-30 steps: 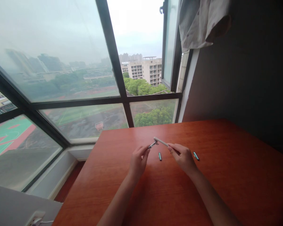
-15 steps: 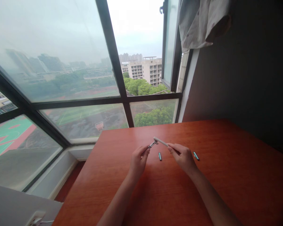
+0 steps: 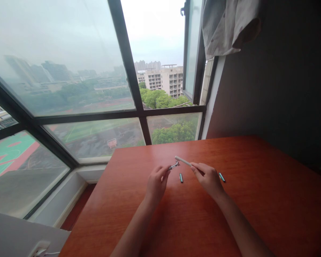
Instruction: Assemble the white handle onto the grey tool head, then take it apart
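My left hand (image 3: 156, 182) pinches a small silver metal part (image 3: 173, 165) that points up and to the right. My right hand (image 3: 208, 179) is closed round a slim white pen-like barrel (image 3: 183, 161), whose far end meets the metal part above the wooden table (image 3: 256, 200). Two short teal cylinders lie on the table: one teal cylinder (image 3: 181, 177) between my hands and a second teal cylinder (image 3: 222, 177) just right of my right hand.
Large dark-framed windows (image 3: 128, 71) stand beyond the table's far edge, one pane (image 3: 192, 50) swung open. A pale cloth (image 3: 227, 25) hangs at the top right beside a dark wall (image 3: 283, 89). A white socket (image 3: 40, 248) sits at the bottom left.
Both hands have kept their hold. The silver part and the white barrel have shifted only slightly, staying end to end.
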Tool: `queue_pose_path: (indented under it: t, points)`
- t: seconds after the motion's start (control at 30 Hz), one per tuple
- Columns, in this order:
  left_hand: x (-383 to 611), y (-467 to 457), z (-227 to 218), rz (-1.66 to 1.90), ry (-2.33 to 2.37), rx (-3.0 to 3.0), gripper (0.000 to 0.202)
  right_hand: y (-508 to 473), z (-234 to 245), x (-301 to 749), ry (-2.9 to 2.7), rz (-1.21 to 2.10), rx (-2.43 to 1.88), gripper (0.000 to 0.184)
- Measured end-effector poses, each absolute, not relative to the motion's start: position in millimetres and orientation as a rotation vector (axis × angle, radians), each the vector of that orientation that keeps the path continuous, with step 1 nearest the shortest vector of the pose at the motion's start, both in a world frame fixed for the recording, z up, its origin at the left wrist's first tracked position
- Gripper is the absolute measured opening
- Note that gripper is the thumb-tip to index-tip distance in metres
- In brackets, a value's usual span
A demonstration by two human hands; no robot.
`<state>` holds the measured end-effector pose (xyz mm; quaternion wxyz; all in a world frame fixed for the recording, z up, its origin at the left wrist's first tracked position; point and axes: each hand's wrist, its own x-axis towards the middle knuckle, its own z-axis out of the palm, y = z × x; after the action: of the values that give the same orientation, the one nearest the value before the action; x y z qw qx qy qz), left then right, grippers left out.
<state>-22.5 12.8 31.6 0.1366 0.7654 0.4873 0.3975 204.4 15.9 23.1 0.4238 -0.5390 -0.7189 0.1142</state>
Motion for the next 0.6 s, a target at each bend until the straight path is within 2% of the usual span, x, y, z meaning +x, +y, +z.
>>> queue_pose_path:
  t: [0.3, 0.6]
  points:
    - [-25.7, 11.7, 32.1, 1.047, 1.695, 2.431, 0.023, 13.7, 23.8, 203.0, -1.915, 0.279, -1.341, 0.031]
    - [-25.3, 10.4, 32.5, 0.958, 1.724, 2.552, 0.021, 14.7, 21.7, 202.9, -1.885, 0.214, -1.396, 0.031]
